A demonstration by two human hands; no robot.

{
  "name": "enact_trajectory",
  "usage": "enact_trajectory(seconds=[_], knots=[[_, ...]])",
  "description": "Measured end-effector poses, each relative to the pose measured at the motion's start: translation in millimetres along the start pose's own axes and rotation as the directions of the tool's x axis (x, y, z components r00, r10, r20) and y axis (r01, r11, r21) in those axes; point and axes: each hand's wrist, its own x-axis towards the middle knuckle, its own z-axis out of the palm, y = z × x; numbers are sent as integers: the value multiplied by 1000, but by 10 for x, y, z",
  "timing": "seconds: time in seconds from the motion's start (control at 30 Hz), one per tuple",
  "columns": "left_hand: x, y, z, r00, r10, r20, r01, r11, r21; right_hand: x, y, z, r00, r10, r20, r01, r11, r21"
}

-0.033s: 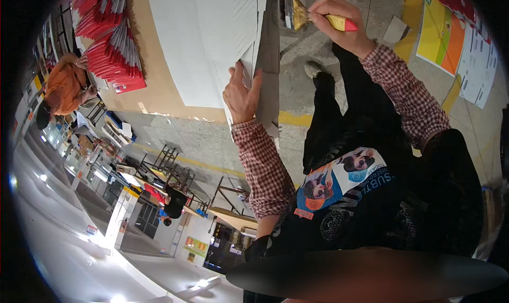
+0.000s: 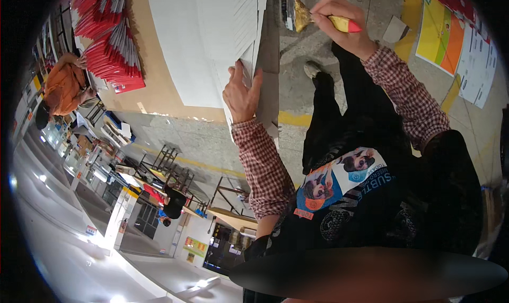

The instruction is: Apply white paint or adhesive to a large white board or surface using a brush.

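Observation:
My right hand (image 2: 344, 25) is closed around the yellow and red handle of a flat paintbrush (image 2: 301, 16). Its bristles point left, held over the floor beside the table edge. My left hand (image 2: 242, 95) lies on the near end of a stack of white paper sheets (image 2: 199, 43), thumb and index finger apart at its right edge. The stack's long edges are fanned in thin layers on the right side. Whether the left fingers pinch a sheet is hard to see.
Red-edged printed sheets (image 2: 114, 54) lie fanned on the brown tabletop (image 2: 159, 99) at the left. A person in orange (image 2: 63, 88) stands beyond them. Printed coloured sheets (image 2: 440, 35) lie at the upper right. Metal frames (image 2: 164, 160) stand farther back on the floor.
My right hand and the paintbrush have shifted very slightly to the right. My left hand stays in place on the paper stack.

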Motion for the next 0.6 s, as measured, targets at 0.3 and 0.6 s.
enact_trajectory(seconds=[0.3,0.6], knots=[[24,30,101,1000,18,-8,-17,993,120,-64,-28,115,999,-7,-36,4,996,-87],[-294,-103,973,928,-39,-371,146,953,267,-398,-358,20,995,-24,-94,10,989,-146]])
